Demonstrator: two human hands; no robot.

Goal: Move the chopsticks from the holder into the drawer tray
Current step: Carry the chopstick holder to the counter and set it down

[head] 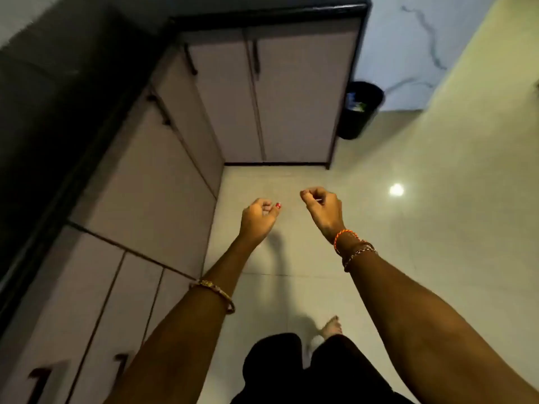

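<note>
I am holding both arms out in front of me over a pale tiled floor (408, 228), and nothing is in either hand. My left hand (258, 218) is hanging loosely curled, fingers bent in toward the palm and the thumb with its red-painted nail pointing right, gripping nothing. My right hand (323, 209) is curling the same way, fingertips drawn in near the thumb but pinching nothing that I can see. The two hands are hovering near each other with a gap of bare floor between them.

A gold bangle (217, 293) is sitting partway up my left forearm, and an orange thread band (342, 237) with a beaded bracelet (358, 253) just below it is circling my right wrist.

To my left, closed cabinet doors (140, 182) are running along under a dark countertop (43, 126), which turns the corner ahead of me above more closed doors (262, 94) with dark bar handles. A black waste bin (360, 109) is standing on the floor just beside the far cabinet's right end, against a marbled white wall (408, 39). A ceiling light is reflecting as a bright spot (396, 189) on the tiles to the right of my right hand.

The chopsticks, their holder and the drawer tray are not appearing anywhere in this view; every drawer and door I am looking at is shut. Below, my dark trousers (306, 371) and one bare foot (332, 326) are showing.
</note>
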